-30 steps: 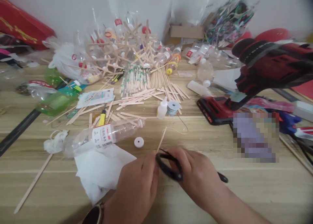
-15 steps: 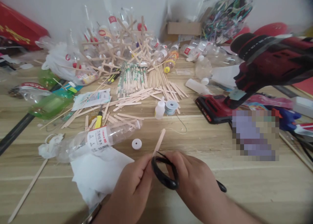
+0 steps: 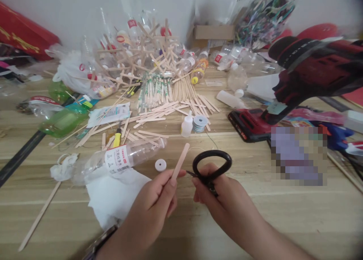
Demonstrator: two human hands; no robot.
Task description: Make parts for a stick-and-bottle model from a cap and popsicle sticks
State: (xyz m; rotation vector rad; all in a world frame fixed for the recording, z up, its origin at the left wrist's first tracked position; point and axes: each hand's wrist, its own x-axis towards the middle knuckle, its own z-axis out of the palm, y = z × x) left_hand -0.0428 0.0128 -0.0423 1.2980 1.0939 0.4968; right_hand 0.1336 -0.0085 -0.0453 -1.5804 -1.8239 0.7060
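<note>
Between thumb and fingers, my left hand [image 3: 161, 195] pinches a flat wooden stick [image 3: 181, 160], which slants up and to the right. My right hand [image 3: 221, 192] is wrapped round black-handled scissors [image 3: 212, 165]; a handle loop stands up above the fingers and the dark pointed tip points left, close to my left fingertips. Beyond the hands are a small white dropper bottle [image 3: 186, 124] and a spool of thread [image 3: 199, 123]. A white round cap with a hole [image 3: 160, 165] lies left of the stick.
A clear labelled bottle [image 3: 119, 158] lies at left on white paper [image 3: 113, 199]. Wooden sticks, skewers and many plastic bottles are heaped at the back. A red and black drill [image 3: 306, 75] stands at right. A yellow-handled tool [image 3: 117, 138] lies behind the clear bottle.
My hands have moved apart. The scissors have turned in my right hand, their loop now higher and further right, and the tip is off the stick. The view has shifted slightly.
</note>
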